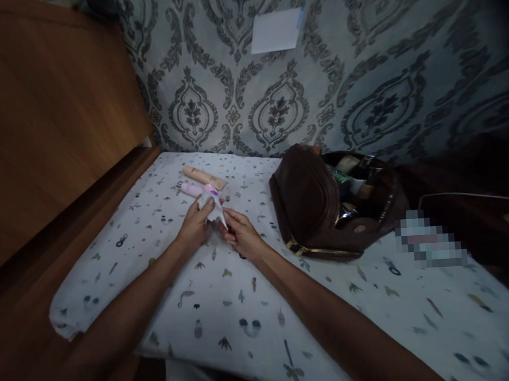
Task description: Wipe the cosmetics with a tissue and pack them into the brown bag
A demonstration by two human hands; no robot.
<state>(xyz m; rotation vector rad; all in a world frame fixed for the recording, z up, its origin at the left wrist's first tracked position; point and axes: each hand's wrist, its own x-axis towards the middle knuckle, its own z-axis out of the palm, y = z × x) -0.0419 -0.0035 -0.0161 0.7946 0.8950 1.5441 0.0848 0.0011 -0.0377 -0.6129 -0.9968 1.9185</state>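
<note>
My left hand (195, 222) is closed around a crumpled white wipe or tissue (213, 209), its thumb lying over the top. A pink item with a purple mark (211, 189) shows just above the wipe; whether it is held in it or lies behind it I cannot tell. Against the wipe's right corner, my right hand (242, 232) pinches with thumb and fingers. Just beyond the hands, a pink tube with a silvery cap (188, 189) lies on the patterned sheet (238, 289). Behind that rests a beige tube (202, 176).
An unzipped dark brown bag (304, 196) with bottles inside stands to the right. Beside it lies a blurred-out item (430, 240), near a white cable (474, 195). A wooden cabinet (55, 110) rises on the left, and patterned wallpaper (226, 89) closes off the back.
</note>
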